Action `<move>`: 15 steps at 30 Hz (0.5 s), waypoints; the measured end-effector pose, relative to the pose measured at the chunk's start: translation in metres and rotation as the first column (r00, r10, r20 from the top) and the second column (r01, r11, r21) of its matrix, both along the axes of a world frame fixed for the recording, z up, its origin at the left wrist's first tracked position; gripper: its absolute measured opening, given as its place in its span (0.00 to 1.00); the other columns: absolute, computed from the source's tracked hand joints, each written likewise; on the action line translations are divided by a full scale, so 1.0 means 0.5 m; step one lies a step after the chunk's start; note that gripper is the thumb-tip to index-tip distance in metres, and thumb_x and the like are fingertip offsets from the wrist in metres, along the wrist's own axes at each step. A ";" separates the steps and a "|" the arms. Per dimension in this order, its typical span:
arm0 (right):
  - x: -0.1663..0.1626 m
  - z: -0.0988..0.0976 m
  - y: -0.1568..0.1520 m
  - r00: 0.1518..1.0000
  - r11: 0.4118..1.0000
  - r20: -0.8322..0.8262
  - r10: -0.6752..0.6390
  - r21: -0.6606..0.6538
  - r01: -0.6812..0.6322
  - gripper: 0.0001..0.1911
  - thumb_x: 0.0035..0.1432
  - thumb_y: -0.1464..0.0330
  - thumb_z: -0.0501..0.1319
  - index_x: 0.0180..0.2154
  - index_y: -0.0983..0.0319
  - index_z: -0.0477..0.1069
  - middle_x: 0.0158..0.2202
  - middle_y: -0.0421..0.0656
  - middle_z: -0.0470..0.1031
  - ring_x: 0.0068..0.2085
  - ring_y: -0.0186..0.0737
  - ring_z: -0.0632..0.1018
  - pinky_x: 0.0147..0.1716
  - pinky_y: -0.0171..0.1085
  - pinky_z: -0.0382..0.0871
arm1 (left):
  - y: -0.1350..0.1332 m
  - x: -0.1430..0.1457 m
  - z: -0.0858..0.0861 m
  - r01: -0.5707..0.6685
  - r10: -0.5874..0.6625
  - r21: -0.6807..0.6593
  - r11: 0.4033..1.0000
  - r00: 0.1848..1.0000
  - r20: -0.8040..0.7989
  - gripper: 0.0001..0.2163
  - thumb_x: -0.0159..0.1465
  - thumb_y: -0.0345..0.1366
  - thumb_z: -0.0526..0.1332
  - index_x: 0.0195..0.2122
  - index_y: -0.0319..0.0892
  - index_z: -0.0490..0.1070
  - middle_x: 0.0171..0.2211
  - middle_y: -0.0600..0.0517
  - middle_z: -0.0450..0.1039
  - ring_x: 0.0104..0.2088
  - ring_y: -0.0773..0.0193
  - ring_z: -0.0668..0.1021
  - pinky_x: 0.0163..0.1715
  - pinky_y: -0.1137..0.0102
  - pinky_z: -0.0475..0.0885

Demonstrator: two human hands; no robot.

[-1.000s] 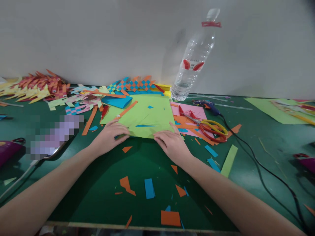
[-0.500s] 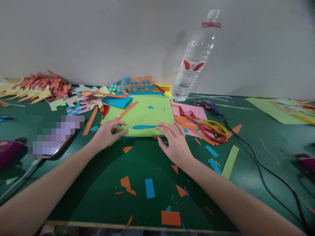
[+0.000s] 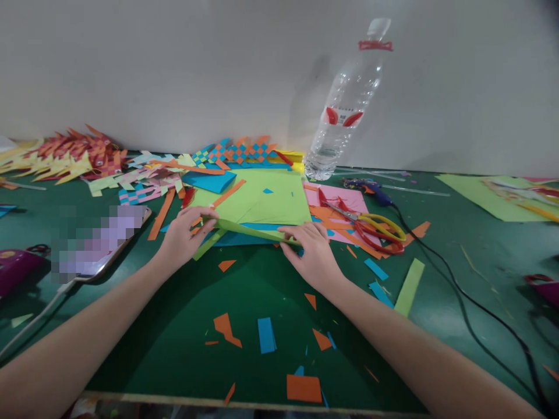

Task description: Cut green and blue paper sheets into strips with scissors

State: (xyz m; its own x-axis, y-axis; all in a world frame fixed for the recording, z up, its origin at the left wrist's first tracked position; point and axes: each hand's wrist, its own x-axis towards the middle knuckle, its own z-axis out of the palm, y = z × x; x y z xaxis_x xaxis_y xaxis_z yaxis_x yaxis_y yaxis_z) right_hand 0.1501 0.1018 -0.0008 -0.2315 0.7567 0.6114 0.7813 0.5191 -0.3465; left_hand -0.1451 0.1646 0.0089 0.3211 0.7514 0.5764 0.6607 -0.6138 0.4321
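So far we have only the near edge of the light green paper sheet (image 3: 257,201) lifted, pinched by our left hand (image 3: 186,235) at nine o'clock and right hand (image 3: 312,253) at three; the rest lies flat on the green counter (image 3: 174,326).

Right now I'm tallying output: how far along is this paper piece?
Done: woven paper pieces lie stacked at the wall. In hand: left hand and right hand lift the near edge of a green sheet. Left: that sheet is uncut; scissors lie idle.

One head-worn view looks forward and down, close over the green table (image 3: 271,291).
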 end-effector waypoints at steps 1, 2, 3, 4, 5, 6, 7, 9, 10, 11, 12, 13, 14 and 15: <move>0.001 0.001 0.001 1.000 1.000 -0.017 0.003 -0.014 -0.003 0.06 0.64 0.69 0.60 0.41 0.56 0.76 0.35 0.41 0.82 0.38 0.44 0.79 0.47 0.48 0.67 | -0.001 0.000 0.000 -0.007 0.007 0.026 1.000 1.000 0.002 0.12 0.71 0.44 0.55 0.42 0.44 0.74 0.39 0.48 0.80 0.41 0.56 0.81 0.45 0.63 0.76; 0.001 0.001 0.002 0.999 1.000 -0.033 0.004 -0.027 -0.005 0.05 0.64 0.69 0.61 0.38 0.56 0.76 0.35 0.41 0.82 0.39 0.44 0.79 0.46 0.48 0.66 | -0.001 0.000 0.001 -0.015 0.015 0.048 0.999 1.000 0.007 0.10 0.71 0.42 0.55 0.41 0.44 0.74 0.38 0.49 0.80 0.41 0.56 0.81 0.45 0.63 0.75; 0.001 0.002 0.003 0.999 0.999 -0.053 0.001 -0.039 -0.003 0.05 0.64 0.68 0.61 0.36 0.56 0.76 0.35 0.42 0.82 0.39 0.44 0.79 0.46 0.48 0.66 | -0.001 0.000 0.001 -0.025 0.024 0.067 0.997 1.000 0.017 0.09 0.71 0.40 0.55 0.41 0.45 0.74 0.38 0.50 0.80 0.40 0.57 0.81 0.45 0.63 0.75; 0.002 0.002 0.004 0.997 0.999 -0.079 -0.006 -0.053 0.002 0.05 0.64 0.67 0.62 0.34 0.56 0.76 0.35 0.42 0.82 0.39 0.44 0.79 0.46 0.48 0.66 | -0.001 -0.001 0.001 -0.037 0.035 0.084 0.996 0.999 0.032 0.09 0.71 0.39 0.55 0.40 0.45 0.74 0.38 0.51 0.80 0.40 0.58 0.81 0.45 0.63 0.75; 0.002 0.003 0.005 0.992 0.997 -0.123 -0.015 -0.074 0.006 0.06 0.63 0.66 0.63 0.33 0.56 0.77 0.35 0.42 0.82 0.39 0.45 0.79 0.46 0.48 0.66 | -0.001 -0.001 0.001 -0.052 0.047 0.098 0.994 0.998 0.051 0.08 0.71 0.38 0.56 0.40 0.45 0.74 0.38 0.51 0.80 0.40 0.58 0.81 0.45 0.64 0.75; 0.002 0.003 0.006 0.983 0.995 -0.182 -0.026 -0.100 0.008 0.06 0.62 0.65 0.64 0.32 0.56 0.77 0.34 0.42 0.82 0.39 0.45 0.78 0.46 0.49 0.66 | 0.000 -0.002 0.001 -0.070 0.062 0.108 0.992 0.995 0.073 0.07 0.70 0.37 0.56 0.40 0.45 0.74 0.38 0.51 0.80 0.40 0.58 0.80 0.45 0.64 0.75; 0.002 0.004 0.008 0.968 0.992 -0.246 -0.038 -0.128 0.007 0.06 0.61 0.64 0.65 0.31 0.56 0.76 0.33 0.42 0.81 0.38 0.45 0.78 0.46 0.49 0.66 | 0.001 -0.003 0.001 -0.089 0.078 0.117 0.989 0.992 0.098 0.07 0.70 0.37 0.56 0.41 0.45 0.74 0.38 0.52 0.80 0.40 0.59 0.80 0.43 0.65 0.75; 0.002 0.005 0.009 0.931 0.985 -0.361 -0.059 -0.174 -0.005 0.08 0.59 0.62 0.65 0.29 0.56 0.76 0.32 0.43 0.80 0.38 0.46 0.78 0.45 0.48 0.68 | 0.003 -0.005 0.001 -0.128 0.107 0.138 0.982 0.983 0.146 0.06 0.70 0.36 0.57 0.40 0.44 0.73 0.37 0.52 0.79 0.39 0.60 0.80 0.39 0.67 0.74; 0.002 0.006 0.010 0.913 0.982 -0.401 -0.066 -0.190 -0.012 0.09 0.59 0.60 0.65 0.29 0.57 0.75 0.32 0.43 0.80 0.38 0.45 0.78 0.44 0.47 0.69 | 0.004 -0.006 0.001 -0.144 0.119 0.147 0.979 0.978 0.168 0.06 0.69 0.36 0.57 0.40 0.44 0.73 0.37 0.52 0.79 0.38 0.60 0.80 0.37 0.68 0.74; 0.002 0.007 0.010 0.900 0.979 -0.430 -0.074 -0.201 -0.015 0.10 0.59 0.60 0.64 0.29 0.57 0.74 0.32 0.43 0.80 0.37 0.45 0.78 0.42 0.46 0.70 | 0.005 -0.007 0.002 -0.156 0.126 0.155 0.976 0.974 0.188 0.05 0.69 0.36 0.57 0.40 0.44 0.73 0.37 0.52 0.79 0.38 0.61 0.80 0.36 0.69 0.74; 0.002 0.008 0.010 0.888 0.977 -0.452 -0.084 -0.211 -0.015 0.10 0.59 0.59 0.64 0.29 0.57 0.74 0.32 0.43 0.79 0.37 0.45 0.78 0.41 0.45 0.70 | 0.005 -0.007 0.002 -0.163 0.128 0.165 0.973 0.970 0.204 0.05 0.69 0.36 0.58 0.41 0.44 0.73 0.37 0.52 0.78 0.38 0.61 0.80 0.36 0.69 0.74; 0.002 0.009 0.010 0.873 0.974 -0.477 -0.097 -0.225 -0.015 0.11 0.59 0.58 0.64 0.29 0.57 0.74 0.31 0.42 0.79 0.36 0.44 0.78 0.39 0.44 0.71 | 0.005 -0.007 0.002 -0.169 0.128 0.176 0.970 0.967 0.221 0.05 0.69 0.36 0.59 0.42 0.44 0.73 0.38 0.52 0.78 0.38 0.61 0.80 0.36 0.69 0.75; 0.003 0.010 0.009 0.858 0.970 -0.502 -0.112 -0.242 -0.015 0.12 0.58 0.57 0.64 0.30 0.57 0.74 0.30 0.42 0.78 0.35 0.43 0.78 0.38 0.43 0.71 | 0.005 -0.005 0.002 -0.172 0.126 0.184 0.968 0.963 0.237 0.05 0.69 0.36 0.60 0.43 0.44 0.73 0.39 0.51 0.78 0.38 0.61 0.80 0.37 0.69 0.75; 0.003 0.011 0.008 0.841 0.966 -0.525 -0.127 -0.259 -0.016 0.13 0.58 0.56 0.64 0.30 0.58 0.73 0.30 0.41 0.78 0.34 0.42 0.77 0.37 0.42 0.70 | 0.004 -0.004 0.001 -0.169 0.118 0.189 0.967 0.959 0.256 0.07 0.68 0.37 0.60 0.46 0.44 0.72 0.40 0.51 0.78 0.38 0.61 0.80 0.37 0.68 0.75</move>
